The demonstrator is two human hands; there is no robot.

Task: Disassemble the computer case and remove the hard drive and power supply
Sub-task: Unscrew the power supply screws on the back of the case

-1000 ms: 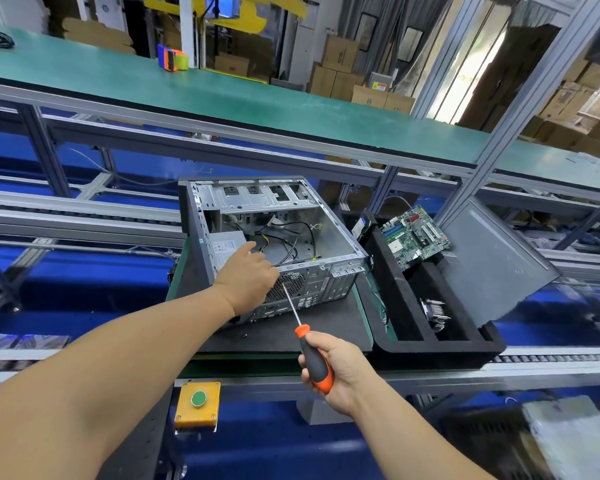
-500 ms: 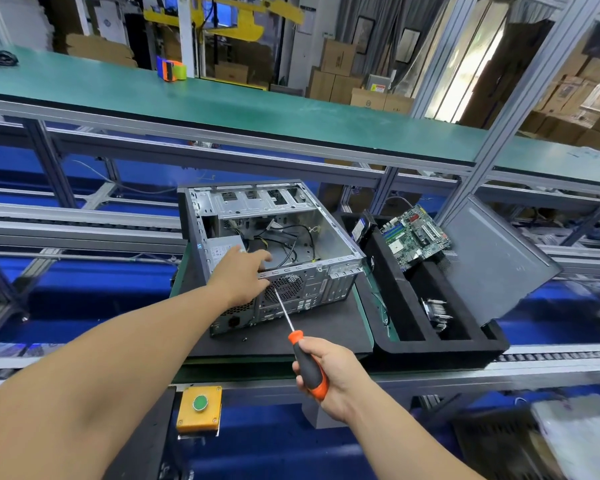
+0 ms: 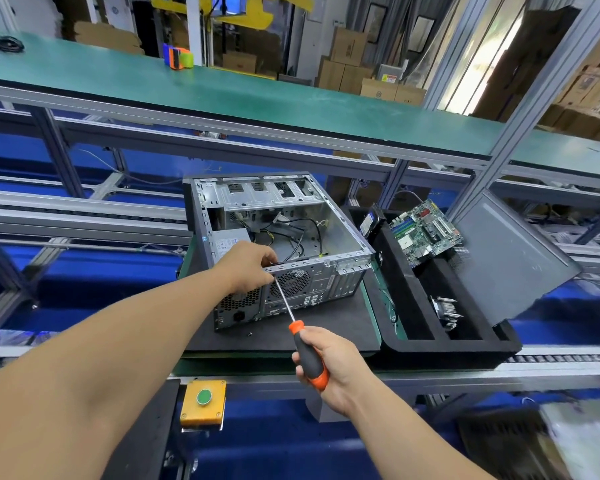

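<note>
Green counter (image 3: 257,98) spans racks above. The open computer case (image 3: 278,244) lies on a black foam mat (image 3: 326,327). Your left hand (image 3: 248,268) curls over its rear rim; your right hand (image 3: 329,362) grips the screwdriver (image 3: 303,344). The black foam tray (image 3: 447,348) holds a motherboard (image 3: 423,232).
</note>
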